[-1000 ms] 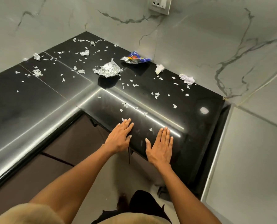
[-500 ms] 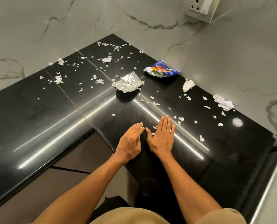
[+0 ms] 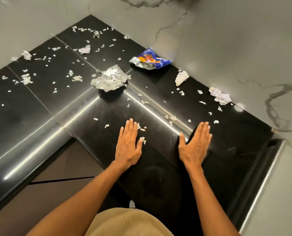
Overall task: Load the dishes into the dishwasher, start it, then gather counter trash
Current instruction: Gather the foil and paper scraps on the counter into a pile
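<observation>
left hand (image 3: 127, 143) flat | right hand (image 3: 195, 144) flat | now apart on counter (image 3: 39, 106) | scraps (image 3: 142, 139) between

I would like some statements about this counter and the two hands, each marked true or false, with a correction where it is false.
1. Both hands lie flat on the black counter. True: left hand and right hand have straight fingers.
2. The right hand holds the crumpled foil. False: the foil lies apart, farther back.
3. The blue snack wrapper lies near the wall corner. True.
4. The hands touch each other. False: bare counter separates them.
5. Paper scraps lie beside the left hand. True.
</observation>
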Tool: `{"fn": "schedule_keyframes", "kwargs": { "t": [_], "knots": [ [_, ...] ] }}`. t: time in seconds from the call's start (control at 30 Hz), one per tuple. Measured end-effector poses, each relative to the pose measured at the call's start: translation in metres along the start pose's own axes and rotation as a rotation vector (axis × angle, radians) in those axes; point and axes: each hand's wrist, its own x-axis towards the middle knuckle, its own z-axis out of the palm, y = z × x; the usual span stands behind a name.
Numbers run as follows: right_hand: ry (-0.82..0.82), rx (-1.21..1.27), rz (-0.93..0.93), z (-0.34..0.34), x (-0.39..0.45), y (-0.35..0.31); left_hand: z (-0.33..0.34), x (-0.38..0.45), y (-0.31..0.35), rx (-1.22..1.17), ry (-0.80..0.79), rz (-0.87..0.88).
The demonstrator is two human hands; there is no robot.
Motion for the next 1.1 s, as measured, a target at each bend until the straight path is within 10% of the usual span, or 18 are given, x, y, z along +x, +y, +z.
{"fn": "schedule_keyframes", "kwargs": {
  "t": [0.27,0.47,0.63,0.77,0.9,1.1],
  "knots": [
    [-0.225,-0.161,-0.073,0.035,0.016,-0.067,0.007,0.020,0.021,-0.248,0.035,0.072],
    [-0.435,0.244,-0.383,0.052,0.005,-0.111,-0.012,0.019,0.000,-0.383,0.348,0.028],
    [-0.083,0.335,-0.220,0.035,0.003,-0.081,-0.031,0.020,-0.049,-0.244,0.534,-0.294],
    [-0.149,0.021,-0.148,0.036,0.008,-0.059,-0.028,0.019,-0.074,-0.051,0.344,-0.556],
    [-0.237,-0.118,-0.213,0.049,0.005,-0.079,-0.022,0.030,-0.052,0.003,0.159,-0.353],
    [-0.344,0.018,-0.460,0.075,-0.010,-0.136,-0.036,0.043,-0.032,-0.625,0.122,-0.171]
  ]
}}
